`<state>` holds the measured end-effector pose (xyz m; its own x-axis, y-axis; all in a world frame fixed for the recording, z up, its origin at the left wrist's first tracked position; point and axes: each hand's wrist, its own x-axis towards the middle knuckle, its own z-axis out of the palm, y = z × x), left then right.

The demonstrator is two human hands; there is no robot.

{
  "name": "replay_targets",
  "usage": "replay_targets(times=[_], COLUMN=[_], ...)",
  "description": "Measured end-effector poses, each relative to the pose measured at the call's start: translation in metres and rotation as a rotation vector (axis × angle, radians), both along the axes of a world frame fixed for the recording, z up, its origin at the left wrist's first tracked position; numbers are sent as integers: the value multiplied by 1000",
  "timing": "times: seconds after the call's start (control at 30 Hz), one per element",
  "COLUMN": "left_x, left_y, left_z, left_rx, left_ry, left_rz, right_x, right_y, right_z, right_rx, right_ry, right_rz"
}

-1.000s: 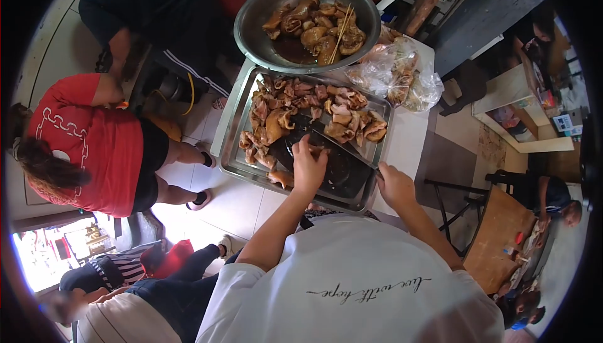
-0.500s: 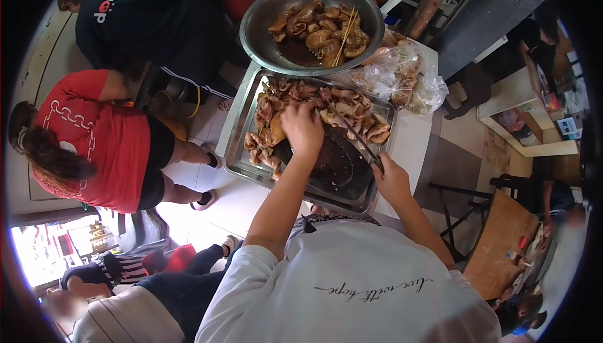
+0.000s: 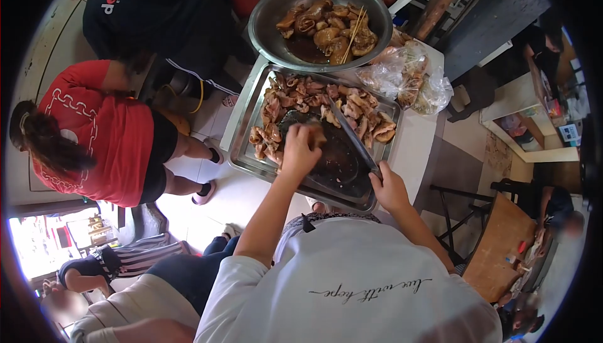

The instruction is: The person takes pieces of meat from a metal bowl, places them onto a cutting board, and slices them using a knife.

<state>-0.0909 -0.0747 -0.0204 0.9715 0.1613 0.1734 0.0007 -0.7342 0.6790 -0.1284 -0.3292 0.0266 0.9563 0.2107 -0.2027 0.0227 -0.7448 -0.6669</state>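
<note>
My right hand (image 3: 391,186) is closed round the handle of a long knife (image 3: 350,130), whose blade slants up and left over the tray. My left hand (image 3: 301,148) is closed on a brown piece of cooked meat (image 3: 319,137), partly hidden by my fingers and blurred. Below it lies a dark, wet cutting surface (image 3: 339,166) with small scraps on it. This sits within a rectangular metal tray (image 3: 242,161). Cut meat (image 3: 295,92) is heaped along the tray's far and left sides, with more pieces (image 3: 361,114) on the right beside the blade.
Beyond the tray stands a round metal basin (image 3: 259,35) with larger brown meat pieces and thin wooden sticks (image 3: 355,32). Clear plastic bags of food (image 3: 408,79) lie on the white table (image 3: 418,132). A person in red (image 3: 103,136) stands at left, another in black (image 3: 151,16) behind.
My left hand has drawn back from the meat heap toward me, onto the dark surface, with a piece in it. The knife blade now shows more of its flat side.
</note>
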Motion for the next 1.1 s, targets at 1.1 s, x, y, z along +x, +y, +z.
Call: replay_targets(times=[1.1], left_x=[-24], left_y=[-36], left_z=[-2], left_rx=[8], left_ry=[99], left_rz=[1], right_x=[25], right_y=[52], right_z=[-21], right_rx=[-60], right_ry=[157], right_rz=[222])
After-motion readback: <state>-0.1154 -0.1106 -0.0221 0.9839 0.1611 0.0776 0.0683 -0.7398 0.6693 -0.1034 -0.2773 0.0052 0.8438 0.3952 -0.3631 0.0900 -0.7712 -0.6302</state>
